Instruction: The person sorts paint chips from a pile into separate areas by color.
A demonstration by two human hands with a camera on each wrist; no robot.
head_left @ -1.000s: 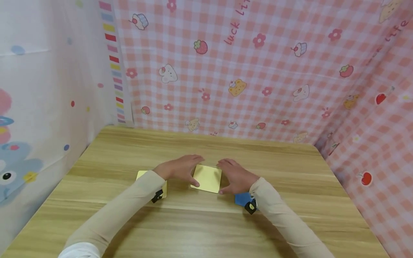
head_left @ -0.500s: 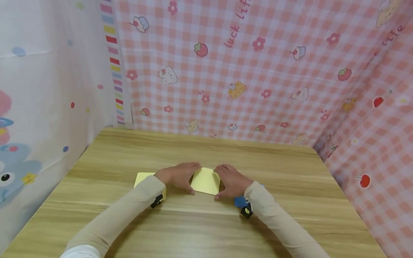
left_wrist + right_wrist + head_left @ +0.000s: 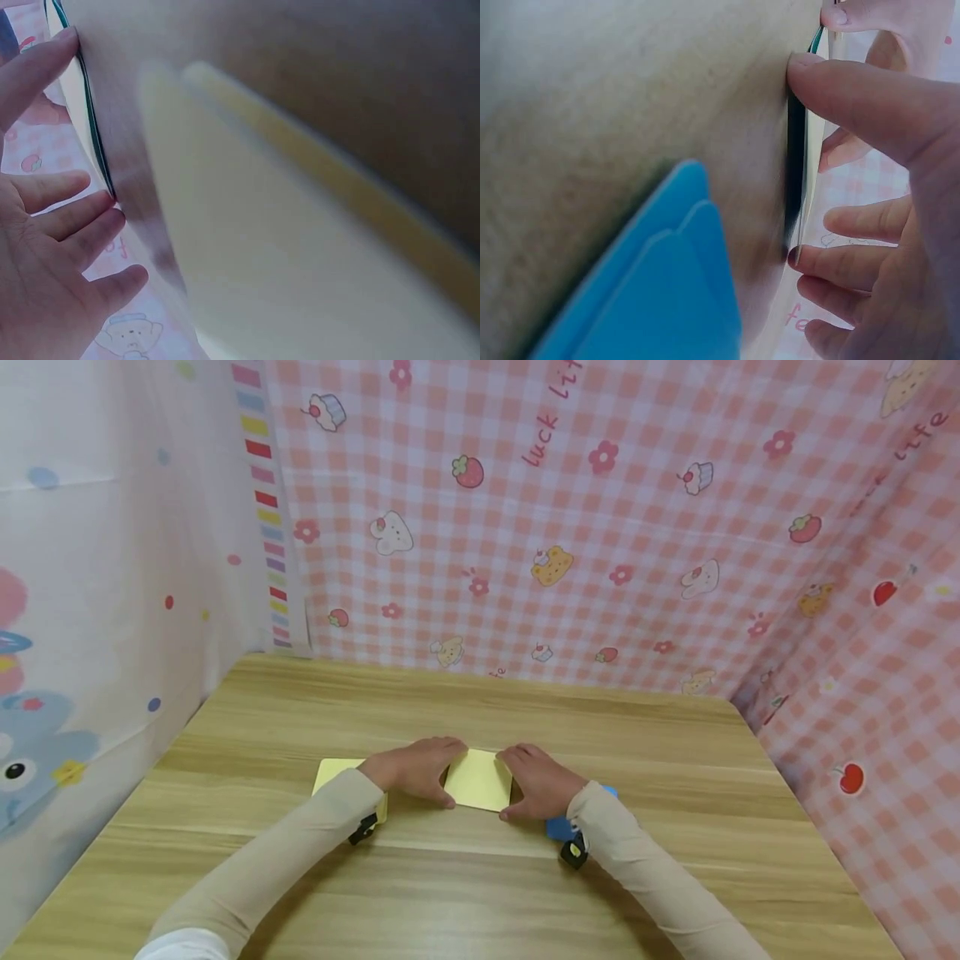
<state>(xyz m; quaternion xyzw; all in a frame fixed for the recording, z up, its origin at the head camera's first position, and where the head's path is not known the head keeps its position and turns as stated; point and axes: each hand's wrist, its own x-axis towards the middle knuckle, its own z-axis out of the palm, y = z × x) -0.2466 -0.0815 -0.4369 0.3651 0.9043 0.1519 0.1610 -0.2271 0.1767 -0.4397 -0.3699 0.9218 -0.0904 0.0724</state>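
A square pale yellow card (image 3: 478,779) lies in the middle of the wooden table, between both hands. My left hand (image 3: 420,770) grips its left side, thumb at the near corner and fingertips at the far one. On the opposite side, my right hand (image 3: 542,782) holds it the same way. Dark green shows along the card's edge (image 3: 94,124) in the left wrist view, and a dark band (image 3: 796,150) runs beneath it in the right wrist view.
Yellow sheets (image 3: 333,770) lie partly under the left forearm. Overlapping blue sheets (image 3: 667,292) lie beside the right wrist. Black wrist cameras (image 3: 574,850) hang below both sleeves. Patterned cloths (image 3: 487,527) stand behind and along the sides of the table (image 3: 465,893).
Both hands have come slightly nearer, and their fingertips and thumbs have settled on the card's corners. Over the last half second, hands and card have hardly moved.
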